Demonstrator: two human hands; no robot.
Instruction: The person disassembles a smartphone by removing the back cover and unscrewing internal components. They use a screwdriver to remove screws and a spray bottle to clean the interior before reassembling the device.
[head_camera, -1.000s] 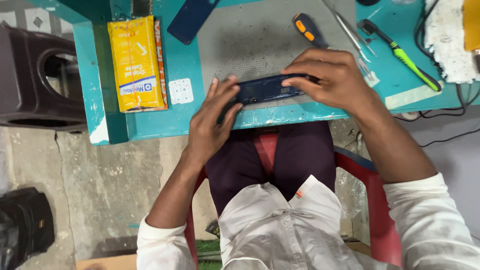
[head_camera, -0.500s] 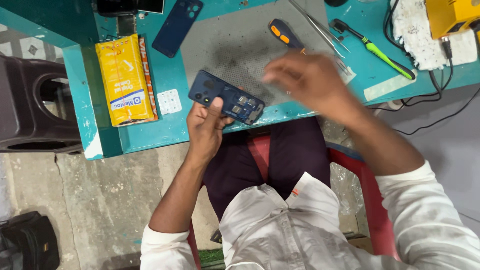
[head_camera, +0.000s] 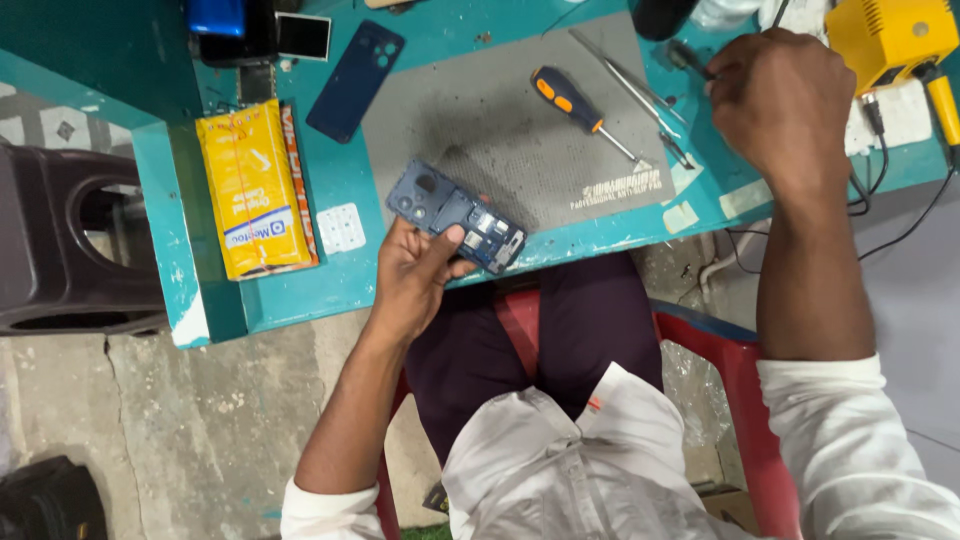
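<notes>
At the gray mat's (head_camera: 500, 120) near edge, opened dark-blue phone (head_camera: 455, 216) clamped in left hand (head_camera: 415, 280); at two o'clock, right hand (head_camera: 785, 105) fisted around thin tool (head_camera: 688, 58), beyond orange-handled screwdriver (head_camera: 575, 105).

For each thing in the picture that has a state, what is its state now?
Phone: opened, back cover off, held in left hand.
Back cover: detached, flat on table.
Screwdriver: lying on grey mat, untouched.
Right hand: closed around a dark tool.
</notes>
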